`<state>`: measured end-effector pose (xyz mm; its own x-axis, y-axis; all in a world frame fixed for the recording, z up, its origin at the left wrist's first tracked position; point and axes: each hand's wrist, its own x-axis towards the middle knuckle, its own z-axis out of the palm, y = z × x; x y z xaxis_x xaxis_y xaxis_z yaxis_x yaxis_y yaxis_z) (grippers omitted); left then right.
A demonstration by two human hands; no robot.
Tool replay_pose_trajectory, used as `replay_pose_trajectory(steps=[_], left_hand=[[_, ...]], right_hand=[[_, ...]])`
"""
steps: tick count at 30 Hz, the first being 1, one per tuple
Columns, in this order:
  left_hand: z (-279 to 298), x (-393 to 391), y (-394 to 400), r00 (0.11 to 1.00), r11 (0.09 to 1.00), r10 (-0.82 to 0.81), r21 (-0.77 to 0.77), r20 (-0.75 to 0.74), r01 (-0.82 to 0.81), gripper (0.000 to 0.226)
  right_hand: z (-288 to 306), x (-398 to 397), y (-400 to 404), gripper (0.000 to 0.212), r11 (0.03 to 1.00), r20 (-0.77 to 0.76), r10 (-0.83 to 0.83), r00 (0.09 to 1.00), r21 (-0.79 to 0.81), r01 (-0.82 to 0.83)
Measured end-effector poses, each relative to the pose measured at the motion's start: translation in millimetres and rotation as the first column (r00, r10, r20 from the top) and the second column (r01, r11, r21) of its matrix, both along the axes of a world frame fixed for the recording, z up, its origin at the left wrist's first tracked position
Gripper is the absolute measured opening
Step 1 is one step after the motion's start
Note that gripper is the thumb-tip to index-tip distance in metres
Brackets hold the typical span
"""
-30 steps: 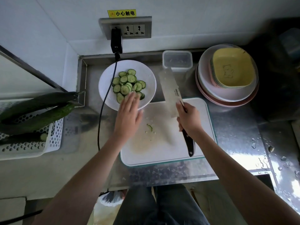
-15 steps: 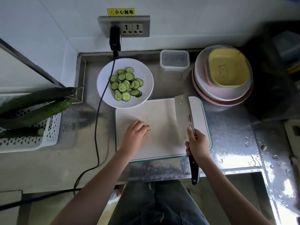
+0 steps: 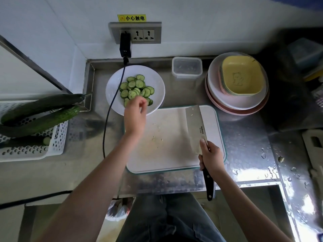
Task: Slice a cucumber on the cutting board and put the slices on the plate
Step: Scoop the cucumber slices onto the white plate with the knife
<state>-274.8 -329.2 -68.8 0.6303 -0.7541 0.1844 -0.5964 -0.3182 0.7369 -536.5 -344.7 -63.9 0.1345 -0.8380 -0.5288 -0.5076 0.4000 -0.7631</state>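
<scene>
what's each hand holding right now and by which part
The right hand grips the cleaver by its black handle. The left hand is over the plate; whether it pinches anything cannot be told.

Readable text: one warning label, one unreadable blade mark

A yellow sticker [image 3: 131, 18] on the wall above the socket panel [image 3: 135, 33] reads "小心触电" in black beside a warning triangle. The cleaver blade [image 3: 196, 126] carries a small printed brand mark near its spine, too small to read.

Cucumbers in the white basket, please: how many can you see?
3: two whole cucumbers lying across the basket, and one cut cucumber below them. Others may be hidden.
</scene>
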Motion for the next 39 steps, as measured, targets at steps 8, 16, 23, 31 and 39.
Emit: replay_pose_trajectory(steps=[8,16,23,31,39], left_hand=[[-19,39,-9,0.993,0.95,-0.027,0.306,-0.114,0.061,0.022],[-22,39,20,0.93,0.901,-0.318,0.363,0.186,0.236,0.015],[-16,39,28,0.852,0.866,-0.389,0.453,0.349,0.21,0.012],[-12,42,30,0.779,0.794,-0.458,0.592,0.429,0.141,0.03],[-15,24,49,0.768,0.879,-0.372,0.465,0.522,0.11,0.032]], right_hand=[[-4,-2,5,0.032,0.995,-0.049,0.087,0.995,0.043,-0.085],[-5,1,-3,0.039,0.984,-0.194,0.169,0.966,-0.029,-0.178],[-8,6,-10,0.046,0.972,-0.384,0.183,0.905,-0.065,-0.224],[-2,20,33,0.037,0.857,-0.5,0.331,0.801,-0.197,-0.477],[-9,25,35,0.047,0.922,-0.506,0.275,0.817,-0.103,-0.374]])
